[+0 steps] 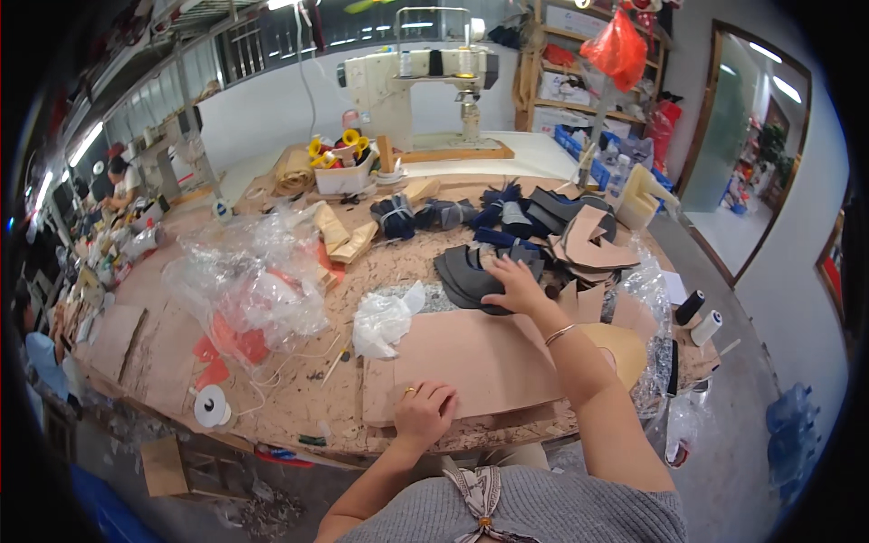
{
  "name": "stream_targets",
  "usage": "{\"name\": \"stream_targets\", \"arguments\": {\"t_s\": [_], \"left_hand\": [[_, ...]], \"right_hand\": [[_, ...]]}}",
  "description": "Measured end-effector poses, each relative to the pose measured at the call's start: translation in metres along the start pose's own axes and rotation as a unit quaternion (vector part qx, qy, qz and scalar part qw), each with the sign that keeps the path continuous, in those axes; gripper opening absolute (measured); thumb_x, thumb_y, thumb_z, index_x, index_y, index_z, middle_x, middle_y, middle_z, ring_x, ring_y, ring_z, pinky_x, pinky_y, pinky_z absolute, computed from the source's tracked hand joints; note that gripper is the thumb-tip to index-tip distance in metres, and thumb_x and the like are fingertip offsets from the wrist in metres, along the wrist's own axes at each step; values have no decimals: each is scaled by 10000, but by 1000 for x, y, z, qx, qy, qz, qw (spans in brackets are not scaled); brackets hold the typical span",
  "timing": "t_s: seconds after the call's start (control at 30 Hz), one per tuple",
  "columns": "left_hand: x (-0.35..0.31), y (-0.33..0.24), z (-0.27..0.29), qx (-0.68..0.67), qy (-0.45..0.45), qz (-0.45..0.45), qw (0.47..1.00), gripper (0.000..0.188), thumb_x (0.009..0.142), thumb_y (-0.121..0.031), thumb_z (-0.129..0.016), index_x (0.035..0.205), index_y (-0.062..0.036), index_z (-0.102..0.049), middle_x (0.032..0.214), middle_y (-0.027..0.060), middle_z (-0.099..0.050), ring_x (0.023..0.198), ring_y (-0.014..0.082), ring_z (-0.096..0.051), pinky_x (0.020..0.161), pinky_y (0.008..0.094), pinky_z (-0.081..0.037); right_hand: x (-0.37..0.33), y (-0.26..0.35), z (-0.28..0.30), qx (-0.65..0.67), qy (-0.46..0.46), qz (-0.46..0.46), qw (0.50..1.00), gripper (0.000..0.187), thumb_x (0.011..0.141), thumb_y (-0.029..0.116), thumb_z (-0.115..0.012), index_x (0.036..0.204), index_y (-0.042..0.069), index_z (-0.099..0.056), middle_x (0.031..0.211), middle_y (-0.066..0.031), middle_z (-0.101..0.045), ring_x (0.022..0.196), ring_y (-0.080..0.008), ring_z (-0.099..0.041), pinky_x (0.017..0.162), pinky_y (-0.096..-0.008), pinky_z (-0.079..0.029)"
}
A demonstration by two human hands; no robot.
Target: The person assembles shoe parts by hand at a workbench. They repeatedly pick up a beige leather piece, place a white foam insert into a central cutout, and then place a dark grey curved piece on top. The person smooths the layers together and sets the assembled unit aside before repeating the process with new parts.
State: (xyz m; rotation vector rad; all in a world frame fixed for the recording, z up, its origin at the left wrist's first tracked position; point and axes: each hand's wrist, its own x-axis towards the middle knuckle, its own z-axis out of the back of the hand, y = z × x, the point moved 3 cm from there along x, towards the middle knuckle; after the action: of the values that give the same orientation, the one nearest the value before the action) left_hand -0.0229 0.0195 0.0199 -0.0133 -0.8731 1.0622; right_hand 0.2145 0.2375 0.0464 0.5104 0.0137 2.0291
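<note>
My right hand (520, 288) reaches out over a stack of dark grey curved cut pieces (463, 279). Its fingers are spread and touch the pieces from above; I cannot see a grip on them. My left hand (427, 413) rests on the near left part of a tan board (475, 357), its fingers curled in and nothing visible in them. The board lies flat before me, partly covered by my right forearm. A crumpled white plastic bag (385, 321) sits at the board's far left corner.
Clear plastic wrapping (262, 281) spreads over the left of the table. Bundled dark pieces (394, 217) lie farther back, before a sewing machine (416, 90). Thread spools (706, 328) stand at the right edge; a white reel (212, 405) lies front left.
</note>
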Motion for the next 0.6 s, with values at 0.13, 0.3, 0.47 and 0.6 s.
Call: {"name": "stream_targets", "arguments": {"t_s": [0.13, 0.3, 0.47, 0.6], "left_hand": [[-3, 3, -1, -26, 2, -5, 1000, 109, 771, -187, -692, 875, -155, -677, 926, -18, -649, 879, 198, -617, 737, 334, -503], [-1, 3, 2, -31, 2, -11, 999, 107, 777, -187, -688, 878, -152, -676, 923, -15, -648, 886, 201, -619, 731, 336, -509], [-1, 3, 5, -47, 11, 8, 999, 104, 767, -154, -703, 866, -127, -687, 921, 2, -660, 897, 227, -620, 776, 354, -493], [-1, 3, 5, -71, 0, -2, 997, 100, 769, -151, -701, 864, -123, -687, 919, 10, -663, 895, 227, -622, 778, 351, -495]], "right_hand": [[5, 9, -37, 30, 20, -22, 999, 545, 866, 416, -631, 1302, 99, -553, 1402, -152, -480, 1347, -305, -390, 1114, -473, -276], [13, -6, -44, 94, -20, -43, 994, 454, 921, 403, -559, 1225, 70, -603, 1306, -170, -562, 1259, -329, -483, 1054, -469, -353], [28, -4, -2, 132, -145, -189, 962, 384, 950, 356, -524, 1104, 19, -627, 1012, -227, -653, 973, -398, -606, 827, -460, -472], [23, 28, 68, 83, -336, -95, 933, 256, 931, 216, -576, 1090, 19, -616, 1004, -211, -660, 955, -375, -618, 791, -437, -493]]}}
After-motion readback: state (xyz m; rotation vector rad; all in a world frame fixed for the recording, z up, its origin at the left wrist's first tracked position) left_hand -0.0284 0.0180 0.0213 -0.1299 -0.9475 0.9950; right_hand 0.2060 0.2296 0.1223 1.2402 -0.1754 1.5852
